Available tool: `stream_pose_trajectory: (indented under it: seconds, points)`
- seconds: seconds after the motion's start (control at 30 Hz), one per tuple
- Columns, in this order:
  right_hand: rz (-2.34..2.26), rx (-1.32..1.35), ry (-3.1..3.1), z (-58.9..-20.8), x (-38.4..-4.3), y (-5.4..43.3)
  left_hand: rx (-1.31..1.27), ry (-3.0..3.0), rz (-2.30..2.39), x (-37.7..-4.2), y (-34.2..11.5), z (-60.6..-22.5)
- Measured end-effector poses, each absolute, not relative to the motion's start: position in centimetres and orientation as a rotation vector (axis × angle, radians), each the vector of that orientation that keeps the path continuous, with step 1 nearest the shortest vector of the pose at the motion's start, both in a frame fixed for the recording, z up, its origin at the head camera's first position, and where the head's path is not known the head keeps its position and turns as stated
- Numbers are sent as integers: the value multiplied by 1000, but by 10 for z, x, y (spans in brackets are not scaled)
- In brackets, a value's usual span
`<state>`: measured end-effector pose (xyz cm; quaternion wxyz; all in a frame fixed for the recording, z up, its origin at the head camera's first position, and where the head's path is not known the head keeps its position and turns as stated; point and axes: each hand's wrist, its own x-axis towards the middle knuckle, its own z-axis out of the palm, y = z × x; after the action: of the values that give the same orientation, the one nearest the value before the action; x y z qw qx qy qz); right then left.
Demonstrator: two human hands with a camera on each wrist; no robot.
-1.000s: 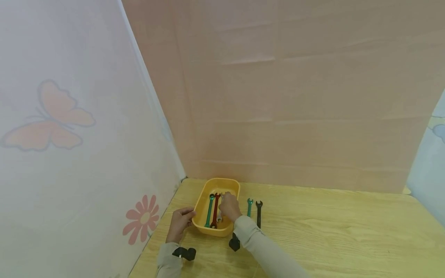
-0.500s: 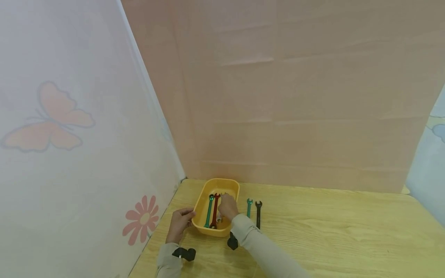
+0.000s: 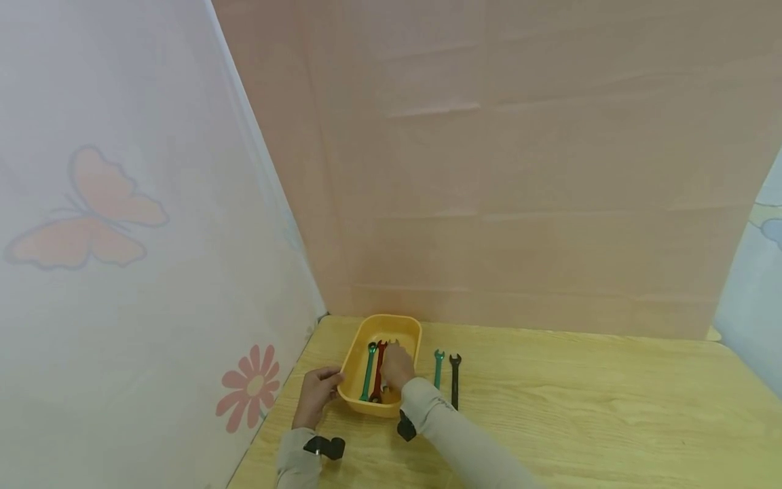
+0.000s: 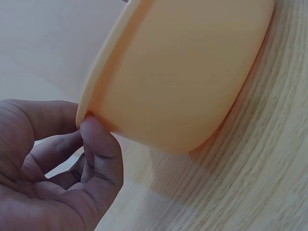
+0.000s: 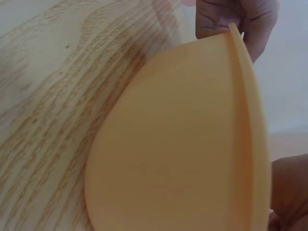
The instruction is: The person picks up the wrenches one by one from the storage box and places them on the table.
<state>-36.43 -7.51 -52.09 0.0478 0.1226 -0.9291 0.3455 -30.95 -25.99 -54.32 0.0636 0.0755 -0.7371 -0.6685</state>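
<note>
A yellow plastic tray (image 3: 370,408) stands at the table's left end. My left hand (image 3: 315,395) pinches its near left rim between thumb and fingers, as the left wrist view shows with the tray wall (image 4: 187,77). Inside lie a green wrench (image 3: 368,372) and a red wrench (image 3: 379,373), side by side lengthwise. My right hand (image 3: 398,367) reaches into the tray's right half, fingers curled down over a silver wrench (image 3: 385,388). That wrench's middle is hidden under the hand; its two ends show. In the right wrist view the tray wall hides the right fingertips.
Right of the tray, a green wrench (image 3: 438,367) and a black wrench (image 3: 455,380) lie side by side on the wood-grain table (image 3: 580,407). A pinkish-brown sheet (image 3: 519,170) hangs behind the table. A printed white sheet (image 3: 183,285) borders its left side.
My right hand has shifted slightly left and nearer within the tray, toward the red wrench. The left hand and the tray have stayed in place.
</note>
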Motion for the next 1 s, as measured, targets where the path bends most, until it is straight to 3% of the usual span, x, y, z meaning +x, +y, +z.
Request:
stream_pose_trajectory:
  seconds: [1.0]
  points:
    - [526, 234, -2975, -544, -370, -90, 213, -2204, -2029, -310, -256, -543]
